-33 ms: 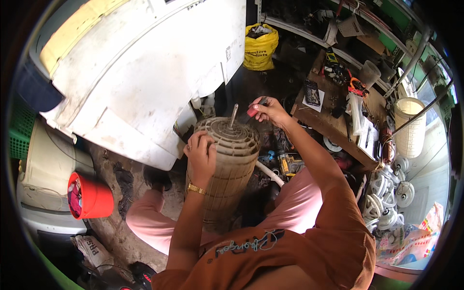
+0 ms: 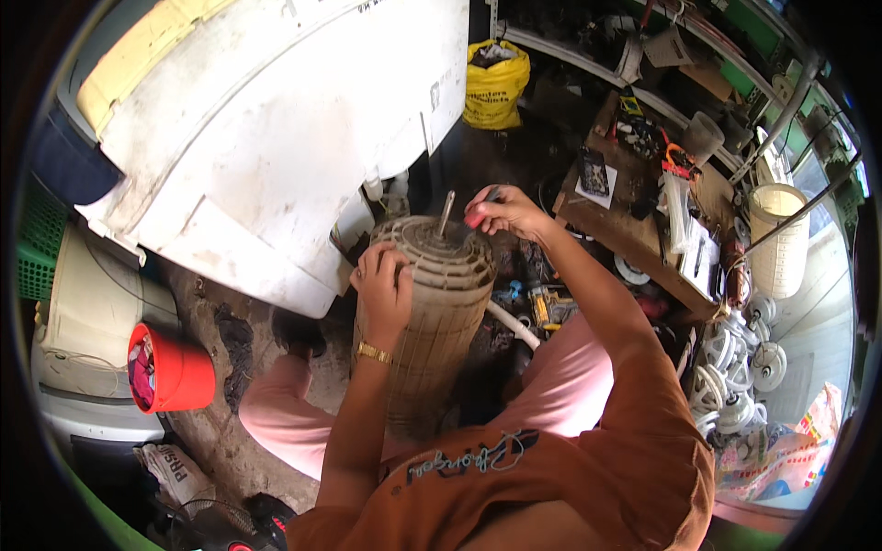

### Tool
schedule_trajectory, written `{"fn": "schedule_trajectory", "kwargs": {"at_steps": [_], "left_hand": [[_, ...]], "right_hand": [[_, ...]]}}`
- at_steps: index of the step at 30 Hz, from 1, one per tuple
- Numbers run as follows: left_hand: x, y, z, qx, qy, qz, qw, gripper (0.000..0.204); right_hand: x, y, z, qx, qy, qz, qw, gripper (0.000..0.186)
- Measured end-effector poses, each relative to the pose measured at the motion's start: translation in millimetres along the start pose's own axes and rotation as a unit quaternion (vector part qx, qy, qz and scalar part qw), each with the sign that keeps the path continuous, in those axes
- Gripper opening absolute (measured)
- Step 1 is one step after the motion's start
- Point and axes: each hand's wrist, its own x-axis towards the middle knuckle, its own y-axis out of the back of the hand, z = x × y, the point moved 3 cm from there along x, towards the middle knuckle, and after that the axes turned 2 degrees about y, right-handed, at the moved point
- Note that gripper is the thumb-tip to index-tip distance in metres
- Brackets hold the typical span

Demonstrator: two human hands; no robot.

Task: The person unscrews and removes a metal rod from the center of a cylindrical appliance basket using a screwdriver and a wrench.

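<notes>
The room is a crowded workshop with a stained concrete floor (image 2: 280,464), a large white appliance casing (image 2: 276,138) filling the upper left and a brown wooden worktop (image 2: 625,237) at the right. Near the worktop's left edge a dark smartphone (image 2: 593,174) lies over a sheet of white paper (image 2: 608,195); orange-handled pliers (image 2: 678,162) sit toward its far right corner. A grimy, slatted cylindrical drum (image 2: 423,317) stands upright between the person's pink-trousered legs (image 2: 287,418), just beside the casing's lower corner, with a metal shaft (image 2: 446,213) rising from its top. The left hand (image 2: 382,286) rests on the drum's upper left rim, its fingers bent and spread apart, not closed around anything. The right hand (image 2: 508,213) is above the drum's right rim, its fingers pinched firmly on a small red tool (image 2: 474,219) with a dark part; its exact kind I cannot tell. A yellow power drill (image 2: 542,308) lies on the floor to the drum's right, near a white pipe (image 2: 512,323).
</notes>
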Motion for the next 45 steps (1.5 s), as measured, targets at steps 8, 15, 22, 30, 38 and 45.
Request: {"fn": "schedule_trajectory", "kwargs": {"at_steps": [8, 15, 22, 30, 38, 45], "left_hand": [[-4.0, 1.8, 0.6, -0.003, -0.001, 0.010, 1.000, 0.009], [-0.9, -4.2, -2.7, -0.003, 0.005, 0.002, 1.000, 0.009], [9.5, -22.8, -10.1, 0.020, 0.001, 0.003, 1.000, 0.009], [26.2, -40.9, -18.6, 0.029, 0.016, -0.002, 0.999, 0.008], [32.2, -45.9, -19.2, 0.034, 0.017, -0.011, 0.999, 0.008], [38.9, -52.5, -20.7, 0.033, 0.031, -0.004, 0.999, 0.010]], "right_hand": [[9.0, -3.4, 9.4, -0.071, 0.028, 0.003, 0.997, 0.018], [25.5, 1.5, 21.6, -0.075, 0.082, 0.080, 0.991, 0.018], [25.0, 15.0, 4.5, -0.105, 0.030, 0.056, 0.992, 0.017], [19.5, 54.2, 9.7, -0.178, 0.095, 0.092, 0.975, 0.025], [12.7, 59.7, 19.4, -0.228, 0.051, 0.122, 0.965, 0.024], [-1.8, 82.0, 17.4, -0.424, 0.050, 0.179, 0.886, 0.023]]}}
